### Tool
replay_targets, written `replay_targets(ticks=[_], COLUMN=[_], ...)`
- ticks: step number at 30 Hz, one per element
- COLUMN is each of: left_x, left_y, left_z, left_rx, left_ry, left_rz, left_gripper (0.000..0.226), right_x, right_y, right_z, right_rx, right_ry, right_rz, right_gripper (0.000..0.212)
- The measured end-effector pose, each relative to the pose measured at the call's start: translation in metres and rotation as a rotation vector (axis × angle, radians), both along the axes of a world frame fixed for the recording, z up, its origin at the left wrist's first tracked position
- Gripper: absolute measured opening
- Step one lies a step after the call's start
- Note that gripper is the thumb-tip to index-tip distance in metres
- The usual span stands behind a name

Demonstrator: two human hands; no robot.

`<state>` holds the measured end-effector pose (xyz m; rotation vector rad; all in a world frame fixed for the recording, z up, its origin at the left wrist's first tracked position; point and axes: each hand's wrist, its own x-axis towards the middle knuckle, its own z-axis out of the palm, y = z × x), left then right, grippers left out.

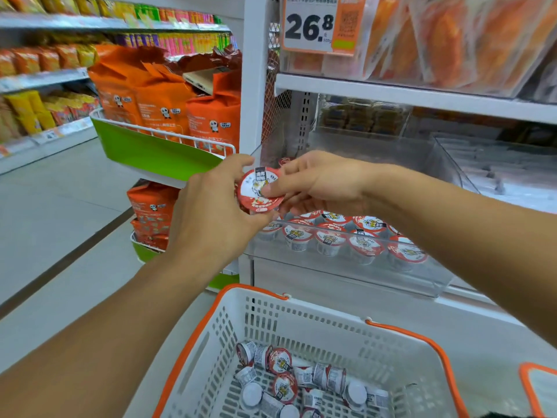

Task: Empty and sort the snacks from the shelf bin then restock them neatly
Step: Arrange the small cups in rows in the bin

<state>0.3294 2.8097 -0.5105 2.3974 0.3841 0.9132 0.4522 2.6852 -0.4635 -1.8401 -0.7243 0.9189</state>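
Both hands, left hand (211, 206) and right hand (319, 184), pinch one snack cup (259, 190) above the clear shelf bin (346, 267), and it should go lid-up at nine o'clock of the standing row, while loose cups wait in the basket (301, 321).

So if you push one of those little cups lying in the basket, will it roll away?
Probably a bit. The cups in the basket lie on their sides and look round, so one would likely roll in a curve, until it bumps its neighbours. They seem light and fairly stiff: both hands, left and right, hold one cup with fingertips without denting it.
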Motion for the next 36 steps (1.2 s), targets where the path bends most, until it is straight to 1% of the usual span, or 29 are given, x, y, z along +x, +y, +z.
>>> replay_targets(ticks=[1, 2, 3, 5, 6, 8, 10, 13, 15, 18, 20, 21, 22, 24, 25, 26, 28, 30, 31, 33, 34, 36], left_x=[0.001, 0.002, 0.004, 0.006, 0.007, 0.009, 0.01, 0.011, 0.012, 0.012, 0.01, 0.009, 0.009, 0.008, 0.007, 0.008, 0.009, 0.014, 0.016, 0.02, 0.022, 0.023], left_y=[-0.002, -0.003, -0.003, -0.002, -0.002, -0.002, -0.004, -0.009, -0.012, -0.013, -0.011, -0.009, -0.007, -0.008, -0.009, -0.012, -0.021, -0.03, -0.035, -0.041, -0.041, -0.039], left_z=[0.001, 0.0, -0.001, -0.005, -0.007, -0.009, -0.008, -0.005, -0.001, 0.001, -0.001, -0.003, -0.005, -0.006, -0.006, -0.004, 0.001, 0.002, 0.002, 0.002, 0.001, -0.003], left_rx=[0.001, 0.005, 0.01, 0.009, 0.003, -0.02, -0.078, -0.232, -0.37, -0.504, -0.49, -0.463, -0.425, -0.359, -0.36, -0.365, -0.312, -0.241, -0.22, -0.202, -0.19, -0.124], left_ry=[0.021, 0.045, 0.062, 0.079, 0.085, 0.091, 0.075, 0.062, 0.072, 0.167, 0.251, 0.269, 0.264, 0.195, 0.138, 0.082, 0.008, -0.043, -0.061, -0.067, -0.052, -0.018], left_rz=[0.011, 0.02, 0.03, 0.061, 0.073, 0.093, 0.098, 0.06, 0.01, -0.092, -0.17, -0.2, -0.22, -0.237, -0.24, -0.24, -0.242, -0.281, -0.298, -0.294, -0.275, -0.217], left_gripper=[0.075, 0.07, 0.059, 0.035, 0.031, 0.033, 0.037, 0.036, 0.033, 0.037, 0.045, 0.049, 0.053, 0.066, 0.074, 0.082, 0.086, 0.078, 0.075, 0.075, 0.077, 0.078], right_x=[0.006, 0.014, 0.026, 0.046, 0.053, 0.06, 0.063, 0.065, 0.066, 0.065, 0.065, 0.065, 0.064, 0.057, 0.048, 0.037, 0.013, 0.0, -0.001, 0.002, 0.008, 0.026], right_y=[-0.001, -0.003, -0.005, -0.011, -0.013, -0.015, -0.014, -0.012, -0.011, -0.011, -0.013, -0.015, -0.018, -0.025, -0.029, -0.032, -0.04, -0.047, -0.049, -0.052, -0.054, -0.059], right_z=[-0.001, -0.002, -0.003, -0.01, -0.015, -0.027, -0.035, -0.038, -0.04, -0.043, -0.043, -0.041, -0.039, -0.033, -0.027, -0.02, -0.007, -0.002, -0.002, -0.004, -0.005, -0.006], right_rx=[0.015, 0.019, 0.001, -0.11, -0.175, -0.26, -0.284, -0.289, -0.276, -0.234, -0.228, -0.221, -0.209, -0.129, -0.072, -0.03, -0.001, 0.051, 0.08, 0.118, 0.134, 0.127], right_ry=[0.008, 0.011, 0.003, -0.004, 0.012, 0.048, 0.065, 0.085, 0.092, 0.1, 0.083, 0.043, -0.04, -0.237, -0.268, -0.235, -0.046, 0.116, 0.162, 0.213, 0.218, 0.167], right_rz=[-0.062, -0.155, -0.258, -0.405, -0.437, -0.488, -0.541, -0.593, -0.616, -0.636, -0.64, -0.65, -0.667, -0.671, -0.626, -0.531, -0.282, -0.14, -0.124, -0.17, -0.226, -0.422], right_gripper=[0.012, 0.009, 0.01, 0.012, 0.009, 0.011, 0.013, 0.009, 0.012, 0.018, 0.022, 0.023, 0.024, 0.027, 0.029, 0.034, 0.04, 0.026, 0.018, 0.007, 0.005, 0.005])
